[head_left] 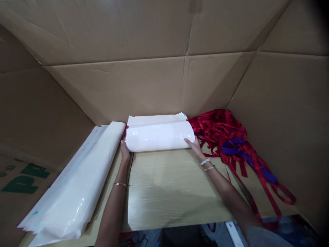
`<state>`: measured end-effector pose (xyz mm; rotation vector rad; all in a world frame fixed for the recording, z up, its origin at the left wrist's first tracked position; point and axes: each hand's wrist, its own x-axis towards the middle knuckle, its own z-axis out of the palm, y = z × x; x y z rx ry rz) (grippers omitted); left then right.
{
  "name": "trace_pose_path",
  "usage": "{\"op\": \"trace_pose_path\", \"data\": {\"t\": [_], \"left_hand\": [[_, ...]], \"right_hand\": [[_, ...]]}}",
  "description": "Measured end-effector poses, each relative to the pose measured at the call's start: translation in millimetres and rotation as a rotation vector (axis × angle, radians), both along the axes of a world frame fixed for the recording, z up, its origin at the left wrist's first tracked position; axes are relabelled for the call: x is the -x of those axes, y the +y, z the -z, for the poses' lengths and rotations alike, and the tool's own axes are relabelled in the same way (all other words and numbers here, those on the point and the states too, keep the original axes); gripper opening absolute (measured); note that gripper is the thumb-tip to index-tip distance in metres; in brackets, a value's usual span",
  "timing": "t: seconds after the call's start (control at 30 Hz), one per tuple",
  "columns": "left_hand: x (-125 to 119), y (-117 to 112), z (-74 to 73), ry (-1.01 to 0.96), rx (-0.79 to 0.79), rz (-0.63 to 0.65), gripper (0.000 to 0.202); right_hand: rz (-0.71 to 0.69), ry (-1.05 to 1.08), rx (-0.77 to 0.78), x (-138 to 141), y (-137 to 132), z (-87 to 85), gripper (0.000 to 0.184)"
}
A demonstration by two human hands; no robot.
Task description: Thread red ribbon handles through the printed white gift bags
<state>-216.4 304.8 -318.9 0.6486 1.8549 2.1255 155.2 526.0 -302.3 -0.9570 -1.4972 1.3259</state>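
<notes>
A folded-over bundle of glossy white plastic sheets [159, 137] lies crosswise at the back of the table, near the cardboard wall. My left hand [125, 151] holds its left end, with the fingers partly hidden at the edge. At the right end, my right hand [194, 145] grips the bundle, thumb on the top surface and the other fingers mostly hidden. Small bits of red show at the bundle's left end. Close to my right hand lies a tangled heap of red ribbons [218, 125].
A long stack of white plastic sheets [79, 181] lies folded on the left. Purple strips [232, 146] rest among the ribbons, some of which trail over the front edge. Cardboard walls [144, 85] enclose the back and sides of the wooden table [169, 188].
</notes>
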Motion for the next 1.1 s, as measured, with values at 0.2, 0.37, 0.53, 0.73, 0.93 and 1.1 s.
{"op": "trace_pose_path", "data": {"t": [0.2, 0.37, 0.53, 0.73, 0.93, 1.1], "left_hand": [[16, -17, -13.4, -0.219, 0.139, -0.064, 0.076], [25, -35, -17.7, -0.074, 0.294, 0.056, 0.041], [28, -38, -20.1, 0.016, 0.269, 0.135, 0.053], [35, -31, -25.7, 0.114, 0.241, 0.235, 0.061], [36, -30, -14.5, 0.142, 0.247, 0.032, 0.034], [37, -43, -18.3, 0.080, 0.360, 0.186, 0.032]], "right_hand": [[-0.037, 0.017, 0.066, -5, 4, 4.0, 0.090], [-0.030, 0.028, 0.110, -6, 7, 5.7, 0.087], [-0.029, -0.005, 0.123, -9, 11, 8.7, 0.088], [-0.031, -0.028, 0.101, -10, 15, 16.1, 0.089], [-0.073, -0.017, 0.116, -12, 14, 10.2, 0.090], [-0.195, 0.037, 0.112, -14, 12, -2.6, 0.082]]}}
